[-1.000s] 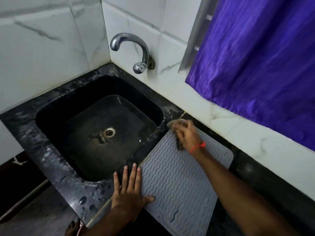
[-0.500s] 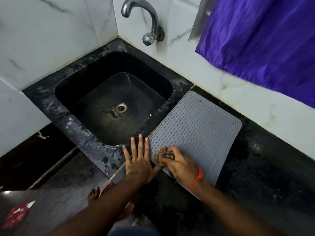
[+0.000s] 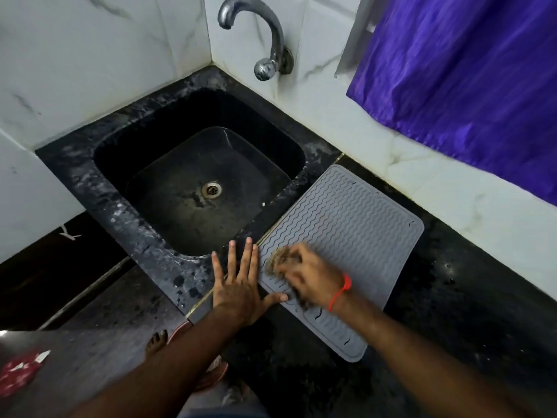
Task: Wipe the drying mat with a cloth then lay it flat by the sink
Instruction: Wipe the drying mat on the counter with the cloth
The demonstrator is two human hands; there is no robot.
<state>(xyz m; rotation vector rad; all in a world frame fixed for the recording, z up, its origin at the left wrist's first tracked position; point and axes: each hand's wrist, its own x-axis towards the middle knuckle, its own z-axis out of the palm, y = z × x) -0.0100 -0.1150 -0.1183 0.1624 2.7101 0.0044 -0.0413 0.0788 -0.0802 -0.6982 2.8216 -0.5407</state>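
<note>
The grey ribbed mat (image 3: pixel 346 236) lies flat on the black counter (image 3: pixel 452 297) just right of the sink (image 3: pixel 199 182), its long axis running from the near counter edge away toward the tiled wall (image 3: pixel 452 182). The right hand (image 3: pixel 310 279) sits on the mat's near left part, fingers curled round a brownish cloth (image 3: pixel 281 259); it is blurred, so the exact grip is hard to read. Most of the mat stretches away from this hand, up and to the right, so the next wiping stroke likely runs along that long axis toward the wall. The left hand (image 3: pixel 238 285) lies flat with fingers straight and spread, holding nothing, resting along the mat's left edge with its thumb on the mat, apparently pinning it against sliding.
</note>
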